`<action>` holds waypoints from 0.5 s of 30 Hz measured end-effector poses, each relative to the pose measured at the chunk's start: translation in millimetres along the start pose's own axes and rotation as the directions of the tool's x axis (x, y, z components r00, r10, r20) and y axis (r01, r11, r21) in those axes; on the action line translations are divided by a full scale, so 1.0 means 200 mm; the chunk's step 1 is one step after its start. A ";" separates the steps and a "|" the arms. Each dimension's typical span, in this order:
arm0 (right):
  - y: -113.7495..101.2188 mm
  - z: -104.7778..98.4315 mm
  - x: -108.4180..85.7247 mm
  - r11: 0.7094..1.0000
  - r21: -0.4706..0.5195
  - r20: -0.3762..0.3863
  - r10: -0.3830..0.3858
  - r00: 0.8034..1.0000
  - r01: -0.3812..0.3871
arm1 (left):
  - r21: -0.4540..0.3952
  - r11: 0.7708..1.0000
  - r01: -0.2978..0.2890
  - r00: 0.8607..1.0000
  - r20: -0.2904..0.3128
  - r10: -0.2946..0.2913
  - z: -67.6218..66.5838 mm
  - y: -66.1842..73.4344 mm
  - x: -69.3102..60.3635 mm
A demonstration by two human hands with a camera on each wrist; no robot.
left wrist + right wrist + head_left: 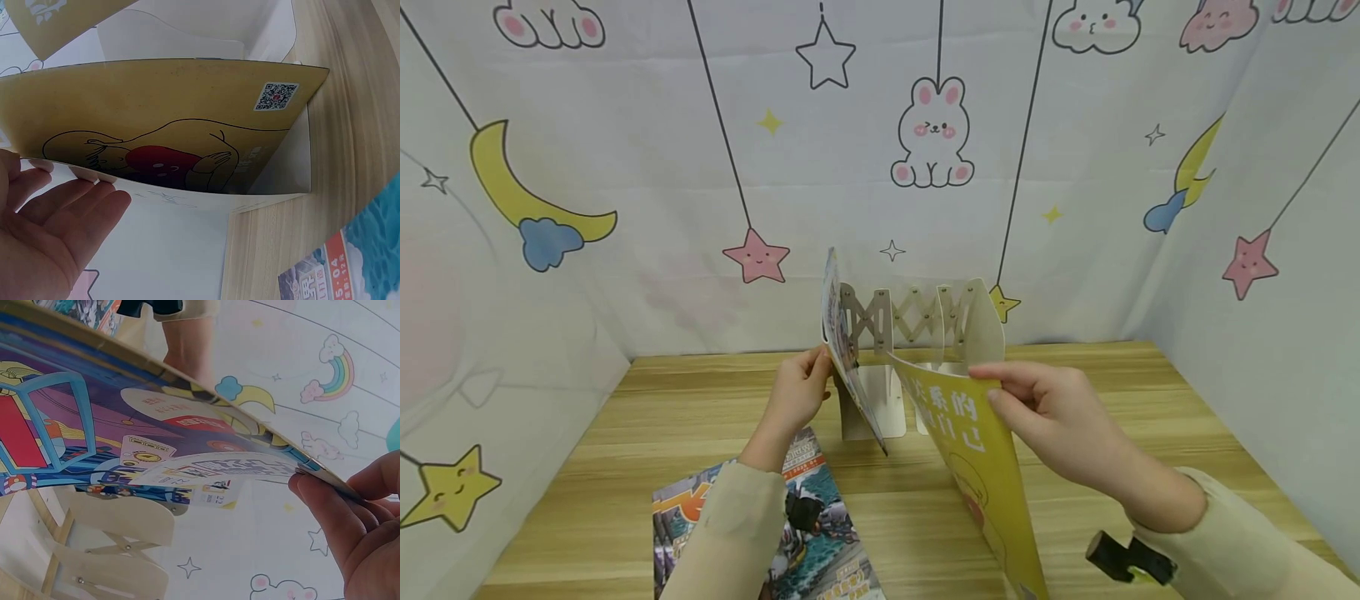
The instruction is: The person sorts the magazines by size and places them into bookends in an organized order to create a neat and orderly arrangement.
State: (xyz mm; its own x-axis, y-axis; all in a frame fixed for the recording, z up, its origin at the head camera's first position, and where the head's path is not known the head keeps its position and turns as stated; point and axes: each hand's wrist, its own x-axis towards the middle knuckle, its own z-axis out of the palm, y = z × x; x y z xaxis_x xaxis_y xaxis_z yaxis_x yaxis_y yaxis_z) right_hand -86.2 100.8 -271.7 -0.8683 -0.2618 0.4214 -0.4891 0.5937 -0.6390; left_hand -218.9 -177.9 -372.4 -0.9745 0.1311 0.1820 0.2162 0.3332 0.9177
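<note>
My right hand [1060, 417] pinches the top edge of a yellow-covered magazine [977, 467] between thumb and fingers. It hangs upright and slightly bowed in front of the rack; the right wrist view shows its purple and blue printed side [106, 425]. At the left end of an expandable metal book rack [985, 321], my left hand [797, 387] holds the edge of a thin upright magazine [842, 350], which leans left. In the left wrist view a yellow-brown cover with a red heart shape [162, 162] stands beside that hand's fingers [94, 219].
Stacked magazines with sea-picture covers [820, 525] lie flat on the wooden table [587, 467], partly under my left forearm. A white curtain [655, 192] with cartoon prints hangs behind and at both sides. A black wrist device [1131, 560] sits at my right sleeve.
</note>
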 end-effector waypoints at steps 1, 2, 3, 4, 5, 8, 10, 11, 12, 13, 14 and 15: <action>0.00 0.00 0.00 1.000 -0.005 -0.003 -0.006 1.000 0.006 | 0.001 1.000 -0.001 1.000 0.001 0.001 0.00 0.00 0.00; 0.00 0.00 0.00 1.000 -0.009 -0.006 -0.012 1.000 0.012 | 0.000 1.000 0.001 1.000 0.003 -0.001 0.00 0.00 0.00; -0.01 0.00 0.00 1.000 -0.013 -0.010 -0.020 1.000 0.020 | 0.000 1.000 0.003 1.000 0.006 -0.003 0.00 0.00 0.00; -0.01 0.00 0.00 1.000 -0.014 -0.012 -0.025 1.000 0.024 | 0.000 1.000 0.005 1.000 0.009 -0.005 0.00 0.00 0.00; -0.01 0.00 0.01 0.999 -0.015 -0.014 -0.029 0.999 0.029 | -0.003 1.000 0.007 1.000 0.011 -0.007 0.00 0.00 0.00; -0.02 0.00 0.01 0.999 -0.012 -0.016 -0.044 0.999 0.043 | -0.010 1.000 0.014 1.000 0.014 -0.014 0.00 0.00 0.00; -0.03 0.01 0.01 0.999 -0.008 -0.015 -0.049 0.999 0.049 | -0.013 1.000 0.018 1.000 0.015 -0.018 0.00 0.00 0.00; -0.03 0.01 0.01 0.999 -0.007 -0.016 -0.053 0.998 0.052 | -0.013 1.000 0.020 1.000 0.016 -0.020 0.00 0.00 0.00; -0.03 0.01 0.02 0.998 -0.007 -0.015 -0.055 0.998 0.055 | -0.012 1.000 0.021 1.000 0.015 -0.020 0.00 0.00 0.00; -0.03 0.01 0.02 0.998 -0.007 -0.015 -0.057 0.998 0.057 | -0.009 1.000 0.020 1.000 0.016 -0.020 0.00 0.00 0.00; -0.03 0.02 0.02 0.998 -0.006 -0.014 -0.058 0.998 0.058 | -0.008 1.000 0.021 1.000 0.016 -0.021 0.00 0.00 0.00; -0.03 0.02 0.02 0.998 -0.006 -0.013 -0.058 0.998 0.057 | -0.006 1.000 0.022 1.000 0.017 -0.022 0.01 0.00 0.00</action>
State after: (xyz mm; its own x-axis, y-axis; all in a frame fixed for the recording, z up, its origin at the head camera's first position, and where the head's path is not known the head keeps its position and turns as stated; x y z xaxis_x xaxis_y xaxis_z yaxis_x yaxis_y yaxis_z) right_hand -86.8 93.0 -267.6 -0.8375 -0.2855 0.4659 -0.5378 0.5820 -0.6100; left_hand -219.2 -176.8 -372.5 -0.9778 0.1394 0.1563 0.1947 0.3306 0.9235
